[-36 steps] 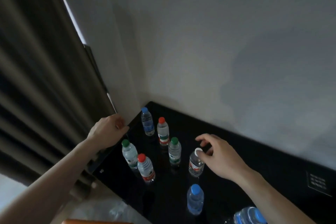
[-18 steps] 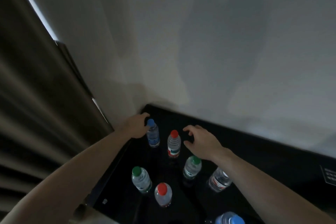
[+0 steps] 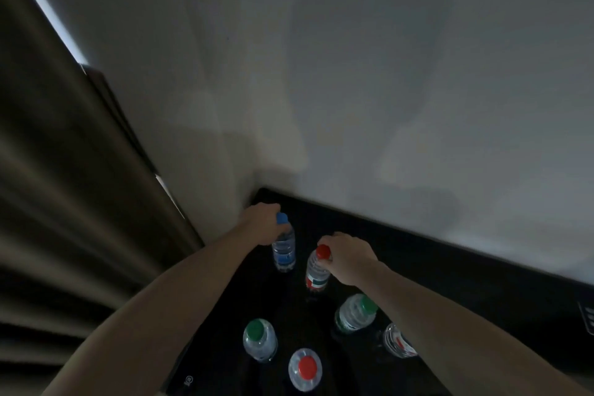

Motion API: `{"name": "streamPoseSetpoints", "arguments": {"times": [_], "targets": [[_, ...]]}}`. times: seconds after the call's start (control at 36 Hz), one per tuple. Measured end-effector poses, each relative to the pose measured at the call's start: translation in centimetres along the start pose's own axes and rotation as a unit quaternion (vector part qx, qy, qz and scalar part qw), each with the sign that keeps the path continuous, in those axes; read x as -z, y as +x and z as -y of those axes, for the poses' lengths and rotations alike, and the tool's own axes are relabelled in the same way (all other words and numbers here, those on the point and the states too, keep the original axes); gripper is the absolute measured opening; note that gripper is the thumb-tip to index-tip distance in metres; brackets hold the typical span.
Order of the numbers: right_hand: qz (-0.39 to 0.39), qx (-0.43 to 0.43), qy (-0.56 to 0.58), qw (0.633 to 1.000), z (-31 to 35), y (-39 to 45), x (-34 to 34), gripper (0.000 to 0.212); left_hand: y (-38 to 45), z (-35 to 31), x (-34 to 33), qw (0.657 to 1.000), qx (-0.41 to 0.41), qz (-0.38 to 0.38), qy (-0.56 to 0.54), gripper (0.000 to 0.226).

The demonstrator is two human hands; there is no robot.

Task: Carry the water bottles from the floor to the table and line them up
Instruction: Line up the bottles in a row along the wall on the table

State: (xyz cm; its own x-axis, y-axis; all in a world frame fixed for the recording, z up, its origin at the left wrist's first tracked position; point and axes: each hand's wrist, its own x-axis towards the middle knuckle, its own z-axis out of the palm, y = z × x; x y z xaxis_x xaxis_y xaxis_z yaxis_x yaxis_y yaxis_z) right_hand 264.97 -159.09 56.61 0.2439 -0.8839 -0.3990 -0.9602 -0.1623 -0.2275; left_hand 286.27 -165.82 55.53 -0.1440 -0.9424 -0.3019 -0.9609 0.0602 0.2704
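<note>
Dim room. Black tabletop point(image 3: 450, 270) sits in a corner, grey wall point(image 3: 385, 74) behind it and a dark curtain point(image 3: 64, 202) to the left.

Left hand point(image 3: 262, 223) grips the blue-cap bottle point(image 3: 284, 246) near its neck – this bottle stands upright at the far left corner of the tabletop, close to the wall. Right hand point(image 3: 348, 259) is curled around the top of the red-cap bottle point(image 3: 318, 270), just right of the blue one; it looks upright or slightly tilted, hard to tell which.

Nearer the camera, four more bottles stand on the tabletop: a green-cap bottle point(image 3: 259, 340) at left, a second red-cap bottle point(image 3: 305, 369) beside it at the front edge, another green-cap bottle point(image 3: 355, 313) partly under the right forearm, and a clear bottle point(image 3: 398, 341) whose cap is hidden by that forearm.

The two forearms cross over the near bottles – the right one blocks part of the view of the two on that side. The bottles form loose rows, well apart from each other. A small white mark point(image 3: 189, 380) shows near the front left tabletop edge.
</note>
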Motion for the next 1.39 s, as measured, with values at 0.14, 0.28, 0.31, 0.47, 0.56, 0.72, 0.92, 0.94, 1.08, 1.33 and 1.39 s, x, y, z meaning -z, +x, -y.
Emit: {"name": "streamPoseSetpoints", "arguments": {"times": [0.14,0.28,0.31,0.47,0.56,0.72,0.92,0.94,1.08,1.33,1.39], "targets": [[-0.017,-0.01,0.001,1.0,0.2,0.6,-0.6,0.02,0.9,-0.6,-0.4,1.0,0.015,-0.008,0.022,0.037],[-0.021,-0.03,0.022,0.999,0.1,0.9,-0.8,0.016,1.4,-1.3,-0.8,0.999,0.009,-0.023,0.043,0.04],[-0.022,-0.031,0.026,0.999,0.1,0.9,-0.9,0.016,1.5,-1.4,-0.8,0.999,0.008,-0.022,0.05,0.041],[-0.022,-0.038,0.025,0.999,0.0,1.0,-0.8,0.02,2.3,-1.4,0.1,0.999,-0.014,-0.019,0.049,0.029],[-0.028,-0.048,0.032,0.998,-0.3,1.3,0.0,0.024,3.1,-0.9,0.8,0.998,-0.03,-0.003,0.055,0.024],[-0.035,-0.071,0.035,0.996,-0.8,2.2,1.9,0.026,4.8,-0.3,2.2,0.994,-0.075,-0.003,0.08,0.03],[-0.059,-0.091,0.054,0.993,-1.5,4.3,4.1,0.042,7.5,-0.3,3.8,0.99,-0.097,-0.033,0.099,0.02],[-0.061,-0.095,0.058,0.992,-1.6,4.7,4.3,0.043,7.9,-0.3,4.0,0.989,-0.1,-0.037,0.104,0.018],[-0.076,-0.105,0.049,0.99,-2.1,6.5,5.8,0.039,9.7,-0.8,5.0,0.986,-0.109,-0.052,0.116,0.014],[-0.093,-0.116,0.054,0.987,-2.3,10.1,8.0,0.033,12.5,-1.0,4.6,0.983,-0.12,-0.046,0.134,0.014],[-0.094,-0.117,0.053,0.987,-2.3,10.9,8.2,0.032,12.9,-0.9,4.4,0.982,-0.12,-0.047,0.137,0.017]]}}
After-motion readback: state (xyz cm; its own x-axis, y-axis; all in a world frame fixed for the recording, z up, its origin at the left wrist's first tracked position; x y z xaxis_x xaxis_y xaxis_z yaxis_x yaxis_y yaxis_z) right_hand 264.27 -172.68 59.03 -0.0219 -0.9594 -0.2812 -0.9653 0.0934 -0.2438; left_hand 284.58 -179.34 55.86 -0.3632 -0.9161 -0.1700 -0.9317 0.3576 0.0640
